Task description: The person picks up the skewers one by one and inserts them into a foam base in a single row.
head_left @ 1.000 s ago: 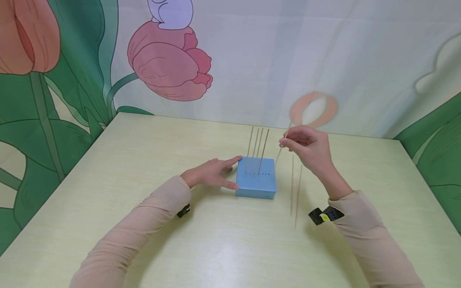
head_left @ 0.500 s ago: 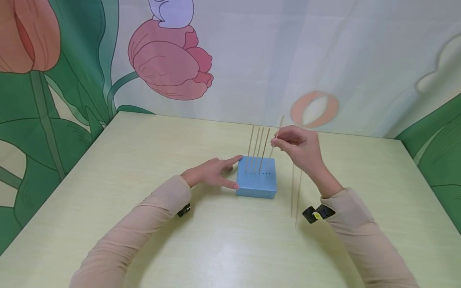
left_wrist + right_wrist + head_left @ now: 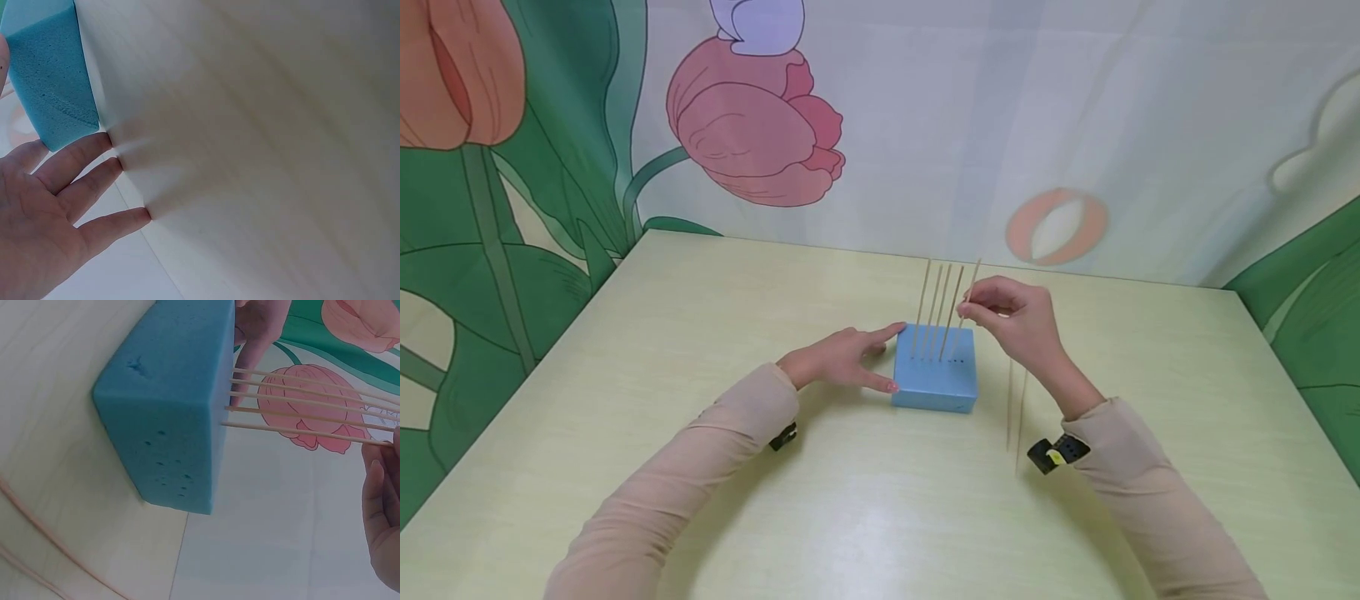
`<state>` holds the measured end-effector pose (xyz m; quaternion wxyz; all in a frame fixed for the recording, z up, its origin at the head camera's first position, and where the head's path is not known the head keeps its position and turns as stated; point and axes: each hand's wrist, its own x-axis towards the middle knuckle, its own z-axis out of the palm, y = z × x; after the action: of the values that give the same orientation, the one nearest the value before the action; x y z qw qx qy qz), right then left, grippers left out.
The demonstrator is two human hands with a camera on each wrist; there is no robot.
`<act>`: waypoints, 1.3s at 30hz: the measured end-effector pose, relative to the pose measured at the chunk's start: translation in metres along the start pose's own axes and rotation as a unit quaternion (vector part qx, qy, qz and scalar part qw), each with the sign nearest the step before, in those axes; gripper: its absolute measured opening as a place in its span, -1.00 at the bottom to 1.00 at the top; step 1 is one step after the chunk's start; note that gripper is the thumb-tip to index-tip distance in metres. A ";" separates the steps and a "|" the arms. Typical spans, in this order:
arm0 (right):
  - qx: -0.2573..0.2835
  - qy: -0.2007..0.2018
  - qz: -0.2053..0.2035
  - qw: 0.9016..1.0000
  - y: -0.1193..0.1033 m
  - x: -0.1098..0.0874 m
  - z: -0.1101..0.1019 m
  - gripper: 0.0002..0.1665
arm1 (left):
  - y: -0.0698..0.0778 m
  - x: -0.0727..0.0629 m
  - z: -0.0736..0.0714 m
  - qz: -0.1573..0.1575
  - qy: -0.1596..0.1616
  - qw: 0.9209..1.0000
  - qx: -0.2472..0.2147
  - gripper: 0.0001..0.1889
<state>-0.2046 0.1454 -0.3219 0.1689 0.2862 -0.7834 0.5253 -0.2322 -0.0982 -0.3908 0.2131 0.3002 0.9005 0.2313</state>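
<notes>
Table (image 3: 865,500), blue block (image 3: 934,382), two loose sticks (image 3: 1009,408)

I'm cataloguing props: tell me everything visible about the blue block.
The blue block looks like foam: squarish from above, flat-topped, finely pitted. It lies flat on the table. Four thin sticks stand in its top; a fifth stick, pinched by the right grip, appears to reach it too. Small dark holes continue their row to the right, and more holes dot one side. The left grip touches its left side, thumb at the near corner, index finger at the far one.
</notes>
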 end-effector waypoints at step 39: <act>0.033 -0.033 0.078 0.996 0.015 -0.007 -0.001 -0.88 | 0.001 0.000 0.000 0.004 0.000 1.000 0.003 -0.01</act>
<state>-0.2081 0.1521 -0.3366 0.0920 0.2466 -0.7909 0.5525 -0.2318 -0.0982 -0.3900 0.2118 0.3042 0.9000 0.2294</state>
